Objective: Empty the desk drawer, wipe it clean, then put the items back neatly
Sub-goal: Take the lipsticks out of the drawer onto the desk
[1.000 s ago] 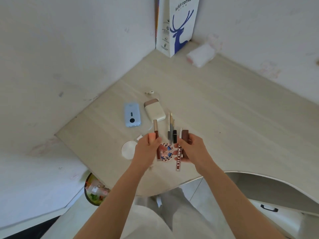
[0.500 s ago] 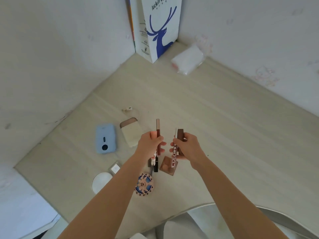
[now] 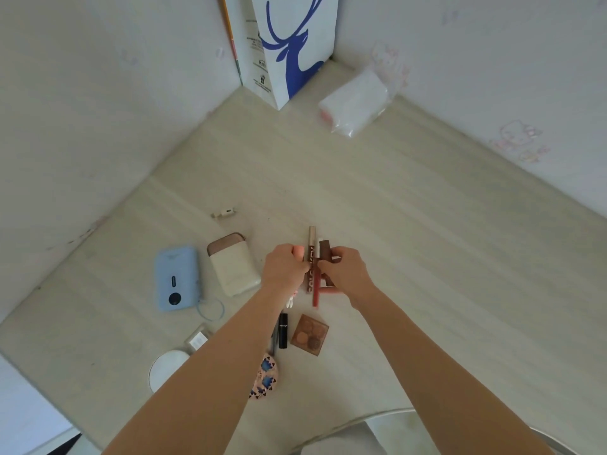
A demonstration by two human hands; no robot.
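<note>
Both hands meet over the middle of the pale wooden desk [image 3: 410, 224]. My left hand [image 3: 284, 267] pinches a slim brown-and-gold lip tube [image 3: 310, 254]. My right hand [image 3: 345, 270] grips a dark brown lipstick [image 3: 325, 252] and a red pencil-like stick [image 3: 316, 290]. The three sticks stand side by side between the hands. Below them on the desk lie a black lipstick [image 3: 283, 330], a brown eyeshadow palette [image 3: 310, 334] and a patterned round item [image 3: 265, 377] partly hidden by my left forearm. The drawer is out of view.
A blue device [image 3: 177, 277] with a cord, a cream pouch [image 3: 234, 265], a small white plug [image 3: 197, 339], a white round disc [image 3: 164, 367] and a tiny earbud [image 3: 225, 212] lie at left. A deer-print paper bag [image 3: 292, 44] and tissue pack [image 3: 356, 103] fill the corner.
The hands have come closer together, bringing the sticks side by side. The camera has tilted down and forward, so the desk items sit lower in view.
</note>
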